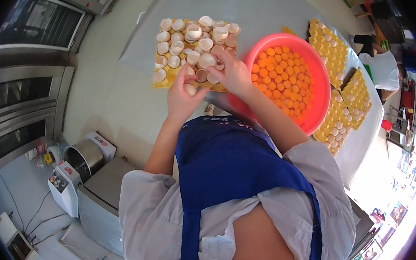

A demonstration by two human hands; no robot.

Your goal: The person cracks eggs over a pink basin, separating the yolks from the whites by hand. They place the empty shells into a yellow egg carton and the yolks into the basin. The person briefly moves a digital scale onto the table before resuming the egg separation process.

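My left hand (183,95) holds a pale eggshell (190,90) between its thumb and fingers, over the near edge of a yellow egg tray (158,84). Just right of it, my right hand (233,73) has its fingers on another eggshell (207,60) above the same tray. Whether either shell is whole or a half is hard to tell. Broken, empty shells (193,31) fill much of the tray, some stacked. Beside my right forearm, a red plastic basin (322,84) contains many orange yolks (280,76) in liquid.
Yellow trays with some eggs (328,51) (357,98) lie right of the basin on the grey table (256,1). Another person in a white shirt (382,68) is beyond the table's right side. A machine with a metal bowl (84,160) stands at lower left, below steel cabinets (18,90).
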